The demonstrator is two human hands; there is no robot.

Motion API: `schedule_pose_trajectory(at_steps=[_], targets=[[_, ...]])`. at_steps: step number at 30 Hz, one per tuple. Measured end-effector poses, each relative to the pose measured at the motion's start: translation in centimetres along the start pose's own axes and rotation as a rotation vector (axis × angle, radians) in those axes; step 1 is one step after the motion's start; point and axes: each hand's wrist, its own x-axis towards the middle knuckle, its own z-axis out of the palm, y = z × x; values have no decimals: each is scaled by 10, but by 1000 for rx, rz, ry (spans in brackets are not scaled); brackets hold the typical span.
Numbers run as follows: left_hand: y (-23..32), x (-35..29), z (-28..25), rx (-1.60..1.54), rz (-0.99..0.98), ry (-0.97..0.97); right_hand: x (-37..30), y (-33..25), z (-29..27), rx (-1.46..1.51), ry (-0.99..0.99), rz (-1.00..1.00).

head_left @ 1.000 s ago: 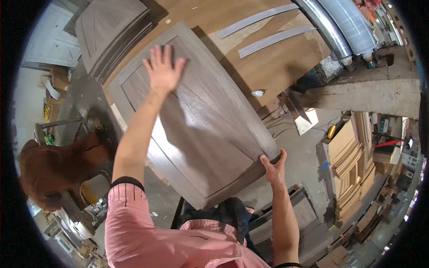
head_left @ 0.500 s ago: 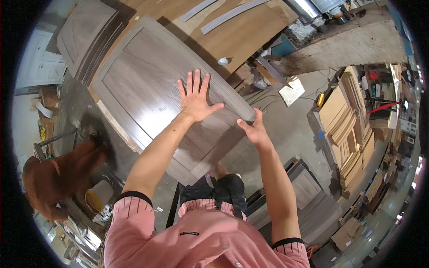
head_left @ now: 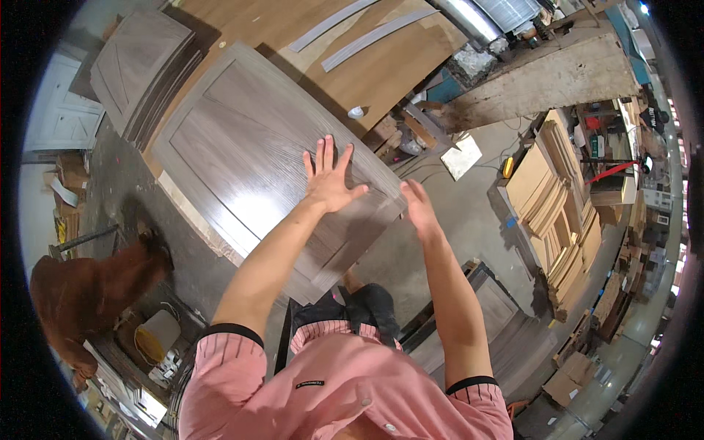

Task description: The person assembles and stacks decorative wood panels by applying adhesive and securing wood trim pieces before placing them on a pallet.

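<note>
A grey-brown cabinet door (head_left: 242, 139) with a recessed centre panel lies slanted on the workbench before me, its near corner jutting toward my waist. My left hand (head_left: 328, 183) rests flat on its face, fingers spread, right of a bright patch of reflected light. At the door's right edge is my right hand (head_left: 419, 209), seen side-on with fingers stretched along the edge. It holds nothing that I can see, and part of its thumb side is hidden.
Similar doors (head_left: 139, 73) are stacked at the far left. Grey strips (head_left: 378, 37) and a small white cup (head_left: 356, 112) lie on the brown bench top (head_left: 293, 33). A person in brown (head_left: 95, 293) bends at left near a bucket (head_left: 158, 334). Wood pieces (head_left: 561, 213) stand at right.
My right hand has loosened from its thumb-over grip on the door's edge and turned side-on. My left hand stays flat on the door. The whole view has shifted slightly.
</note>
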Motion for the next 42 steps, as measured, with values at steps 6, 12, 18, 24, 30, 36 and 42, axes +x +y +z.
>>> schedule_pose_trajectory(at_steps=[6, 12, 18, 24, 30, 36, 42], targets=[[-92, -8, -16, 140, -1, 361, 15, 0, 9, -438, 406, -487], [-210, 7, -81, 231, -339, 512, 27, -3, 74, -753, 456, -608], [-241, 18, -147, 221, -531, 424, 32, 9, 102, -1013, 706, -484], [-253, 23, -161, 174, -489, 399, 36, 7, 108, -1114, 707, -440], [-305, 45, -188, 45, -500, 425, 38, 5, 106, -1238, 689, -406], [-347, 60, -207, -199, -567, 370, 40, 8, 104, -1208, 695, -440], [-343, 56, -205, -239, -545, 439, 39, 6, 106, -1181, 691, -512]])
